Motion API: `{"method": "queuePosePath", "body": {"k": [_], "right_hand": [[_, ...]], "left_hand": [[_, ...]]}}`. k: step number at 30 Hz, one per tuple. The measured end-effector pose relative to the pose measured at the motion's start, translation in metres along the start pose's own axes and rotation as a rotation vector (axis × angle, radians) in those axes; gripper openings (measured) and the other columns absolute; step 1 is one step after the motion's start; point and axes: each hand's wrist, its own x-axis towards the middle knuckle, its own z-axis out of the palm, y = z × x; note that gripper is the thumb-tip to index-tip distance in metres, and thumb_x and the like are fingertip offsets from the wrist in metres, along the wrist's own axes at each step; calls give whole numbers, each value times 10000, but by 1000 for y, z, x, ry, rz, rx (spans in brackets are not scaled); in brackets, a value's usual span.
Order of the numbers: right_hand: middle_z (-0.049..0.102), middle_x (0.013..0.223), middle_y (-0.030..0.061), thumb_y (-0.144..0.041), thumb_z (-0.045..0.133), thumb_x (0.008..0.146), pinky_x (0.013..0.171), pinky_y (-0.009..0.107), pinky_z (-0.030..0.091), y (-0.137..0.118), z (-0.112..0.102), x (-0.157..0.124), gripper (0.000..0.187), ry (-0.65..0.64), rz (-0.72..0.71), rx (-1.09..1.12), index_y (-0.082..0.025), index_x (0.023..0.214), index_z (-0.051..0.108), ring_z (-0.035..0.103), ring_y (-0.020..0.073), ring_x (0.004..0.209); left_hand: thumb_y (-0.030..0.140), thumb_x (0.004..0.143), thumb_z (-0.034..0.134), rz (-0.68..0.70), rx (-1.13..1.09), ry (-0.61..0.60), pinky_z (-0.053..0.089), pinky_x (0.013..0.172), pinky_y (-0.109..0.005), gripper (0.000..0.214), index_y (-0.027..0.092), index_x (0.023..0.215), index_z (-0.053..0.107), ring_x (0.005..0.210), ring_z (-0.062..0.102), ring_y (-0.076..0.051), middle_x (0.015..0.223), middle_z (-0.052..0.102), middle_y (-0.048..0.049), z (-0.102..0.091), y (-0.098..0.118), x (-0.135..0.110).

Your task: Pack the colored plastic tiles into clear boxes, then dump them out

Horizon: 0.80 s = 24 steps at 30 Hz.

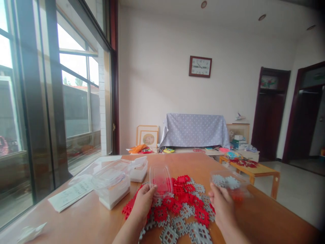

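Note:
My left hand [145, 200] pinches the near edge of a clear plastic lid [160, 174], tilted up over the pile so red shows through it. In my right hand [222, 200] is a clear plastic container [243, 189], gripped by its left side above the table. Grey notched pieces lie inside it, and something red shows through its lower part. Between and below my hands spreads a loose pile of red interlocking plastic pieces [201, 216] and grey interlocking plastic pieces [179, 225]. My forearms hide some of the pile.
Left of the pile stand a clear plastic box [113, 195] and a smaller white-bottomed box [138, 173]. Papers with handwriting [72, 195] and a crumpled wrapper [31, 232] lie on the wooden table [195, 162]. A low yellow table [264, 171] stands beyond the right edge.

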Motion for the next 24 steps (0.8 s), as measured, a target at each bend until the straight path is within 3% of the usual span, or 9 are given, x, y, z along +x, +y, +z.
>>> {"method": "queuePosePath", "body": {"k": [2,5,8,10,13,17,21,24], "right_hand": [[629,651,-2,-673,633,797,503,272,458,6,-8,8,490,71,74,65,-191,879,619,574,170,547],[696,779,35,-646,651,792,588,298,492,9,-20,23,505,146,-14,22,-182,990,625,642,207,670],[740,809,52,-593,636,804,670,347,501,5,-32,42,577,114,-128,-243,-187,1210,582,677,252,726],[738,747,46,-559,608,813,655,355,475,2,-38,53,562,34,-175,-466,-203,1247,581,671,266,686],[750,782,67,-500,549,836,649,349,449,2,-43,64,410,-39,-229,-660,-238,1141,631,676,276,710],[751,825,76,-449,480,865,651,334,434,3,-44,66,269,-19,-280,-749,-264,984,636,677,270,749],[740,801,39,-461,473,879,628,305,409,-7,-42,53,243,-45,-324,-714,-276,937,619,657,242,724],[679,703,-8,-511,513,881,590,278,389,-18,-36,33,261,-176,-355,-594,-264,910,596,604,199,635]], "left_hand": [[640,683,745,3,7,-2,299,469,-195,489,200,760,545,485,456,-92,561,540,52,-1,-1,1],[657,695,729,1,22,-5,282,466,-197,498,203,753,532,470,427,-88,546,521,60,-1,0,1],[666,692,731,4,24,-10,289,467,-197,506,206,766,535,470,428,-88,555,512,67,-2,1,1],[665,677,745,-2,14,-10,282,461,-195,513,207,766,531,467,422,-84,562,509,71,-2,3,0],[664,655,765,-21,0,5,275,457,-194,527,208,765,525,471,424,-84,568,508,73,-1,4,0],[652,685,757,-24,0,-1,299,479,-195,510,204,791,538,498,443,-88,596,550,58,-2,3,1],[639,716,746,-1,7,-8,331,510,-202,493,199,783,536,529,465,-95,616,568,47,-4,2,2],[634,725,742,10,16,-6,342,519,-208,484,195,779,544,531,466,-99,608,552,51,-5,4,2]]}}
